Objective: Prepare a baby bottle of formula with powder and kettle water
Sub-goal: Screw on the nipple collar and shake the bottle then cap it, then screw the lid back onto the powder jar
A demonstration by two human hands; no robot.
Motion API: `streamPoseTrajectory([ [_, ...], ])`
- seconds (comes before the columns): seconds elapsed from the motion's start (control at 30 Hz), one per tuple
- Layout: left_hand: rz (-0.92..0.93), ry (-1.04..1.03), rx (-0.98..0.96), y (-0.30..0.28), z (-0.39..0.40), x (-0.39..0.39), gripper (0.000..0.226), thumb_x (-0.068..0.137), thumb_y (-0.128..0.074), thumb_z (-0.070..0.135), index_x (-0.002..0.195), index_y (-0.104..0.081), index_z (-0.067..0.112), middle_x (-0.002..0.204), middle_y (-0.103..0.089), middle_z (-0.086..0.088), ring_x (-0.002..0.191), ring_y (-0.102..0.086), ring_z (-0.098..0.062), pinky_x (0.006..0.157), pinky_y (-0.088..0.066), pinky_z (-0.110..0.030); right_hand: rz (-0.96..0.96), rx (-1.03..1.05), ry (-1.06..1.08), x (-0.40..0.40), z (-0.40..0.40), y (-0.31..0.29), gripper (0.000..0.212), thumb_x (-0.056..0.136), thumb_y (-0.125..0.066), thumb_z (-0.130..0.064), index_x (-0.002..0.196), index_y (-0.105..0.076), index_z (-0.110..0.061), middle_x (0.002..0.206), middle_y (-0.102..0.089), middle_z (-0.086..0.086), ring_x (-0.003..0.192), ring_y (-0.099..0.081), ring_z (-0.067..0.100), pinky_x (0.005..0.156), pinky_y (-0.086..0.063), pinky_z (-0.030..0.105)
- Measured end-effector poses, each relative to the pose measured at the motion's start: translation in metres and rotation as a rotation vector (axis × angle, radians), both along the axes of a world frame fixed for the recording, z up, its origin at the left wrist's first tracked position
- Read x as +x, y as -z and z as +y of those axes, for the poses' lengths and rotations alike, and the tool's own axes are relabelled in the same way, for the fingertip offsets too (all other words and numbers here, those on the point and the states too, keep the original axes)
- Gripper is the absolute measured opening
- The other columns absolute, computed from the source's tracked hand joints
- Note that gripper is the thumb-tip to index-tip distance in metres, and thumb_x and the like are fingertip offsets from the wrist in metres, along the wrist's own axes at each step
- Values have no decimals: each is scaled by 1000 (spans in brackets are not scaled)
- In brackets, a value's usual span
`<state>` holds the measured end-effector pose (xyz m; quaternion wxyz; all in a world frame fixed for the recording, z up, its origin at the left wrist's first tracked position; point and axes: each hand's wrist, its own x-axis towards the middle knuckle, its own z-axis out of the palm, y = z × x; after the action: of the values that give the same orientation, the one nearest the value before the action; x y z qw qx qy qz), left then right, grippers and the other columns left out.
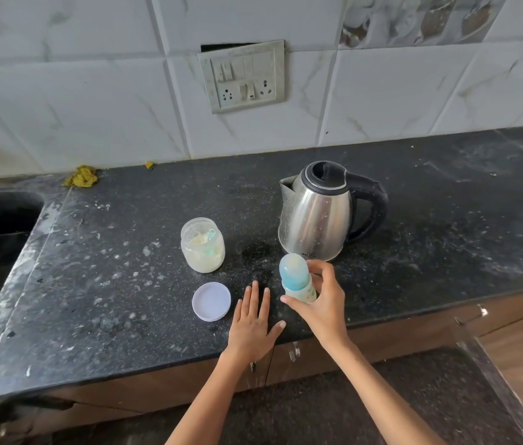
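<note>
The right hand (324, 303) grips one capped blue baby bottle (297, 279) upright on the black speckled tabletop (109, 284); the left hand (252, 329) lies flat, fingers spread, empty. One steel kettle (318, 216), one open powder jar (202, 245), one white lid (211, 301).

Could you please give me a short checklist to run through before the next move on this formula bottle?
1. Bottle secured: ok, right hand grips it upright.
2. Bottle cap removed for filling: not ok, the blue cap is on.
3. Powder jar open: ok, its lid lies on the counter in front of it, scoop inside the jar.
4. Left hand free: ok, resting flat on the counter.
5. Kettle within reach: ok, just behind the bottle.
6. Kettle water level: cannot tell, lid closed.
</note>
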<state>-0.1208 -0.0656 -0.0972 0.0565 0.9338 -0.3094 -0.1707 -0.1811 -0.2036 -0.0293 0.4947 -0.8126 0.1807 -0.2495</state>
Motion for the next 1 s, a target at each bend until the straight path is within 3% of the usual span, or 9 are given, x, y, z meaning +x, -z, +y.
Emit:
streamPoseTrajectory([
  [0.3, 9, -15, -9, 1, 0, -1, 76, 97, -19, 59, 150, 17, 18, 147, 36, -4, 145, 22, -24, 116, 13, -37, 13, 22, 76, 5, -3, 23, 71, 58, -92, -11, 117, -53, -18, 113, -56, -12, 103, -56, 3, 81, -45, -1],
  [0.53, 25, -18, -14, 0, 0, 0, 77, 97, -20, 59, 150, 17, 18, 156, 27, -8, 145, 23, -24, 116, 13, -37, 75, -13, 48, 3, -6, 32, 76, 57, -92, -21, 118, -48, -27, 118, -54, -15, 107, -54, 0, 88, -47, 11],
  [0.67, 141, -11, -72, -14, 3, 3, 77, 98, -30, 54, 152, 9, 15, 158, 23, -10, 146, 20, -23, 118, 7, -37, 60, 28, 103, -20, -1, 31, 76, 59, -91, -14, 123, -51, -17, 121, -52, -9, 105, -57, 2, 79, -52, 12],
  [0.73, 246, -53, -220, -28, 8, 4, 71, 99, -36, 49, 153, -7, 13, 161, 10, -7, 148, 10, -19, 120, -1, -34, 13, 18, 151, -38, 7, 30, 62, 65, -87, -9, 117, -54, -19, 115, -56, -8, 97, -60, 3, 69, -54, 15],
  [0.8, 254, -115, -394, -41, 18, 0, 62, 99, -41, 46, 151, -26, 16, 161, -15, -2, 148, -9, -15, 118, -13, -30, -14, -15, 102, -49, 17, 28, 47, 69, -84, -5, 106, -59, -21, 106, -61, -8, 90, -62, 4, 61, -54, 15],
  [0.9, 88, -225, -559, -52, 42, -10, 50, 96, -50, 41, 141, -47, 19, 145, -47, 3, 134, -41, -12, 102, -36, -21, -1, -52, -61, -45, 30, 23, 32, 73, -80, -2, 93, -63, -21, 96, -64, -10, 84, -65, 6, 59, -54, 17],
  [1.0, -110, -341, -557, -56, 66, -12, 46, 91, -61, 37, 132, -56, 17, 130, -57, 2, 120, -51, -18, 87, -48, -29, 2, -60, -165, -30, 42, 16, 28, 76, -77, -2, 90, -64, -22, 93, -64, -12, 85, -66, 7, 61, -56, 19],
])
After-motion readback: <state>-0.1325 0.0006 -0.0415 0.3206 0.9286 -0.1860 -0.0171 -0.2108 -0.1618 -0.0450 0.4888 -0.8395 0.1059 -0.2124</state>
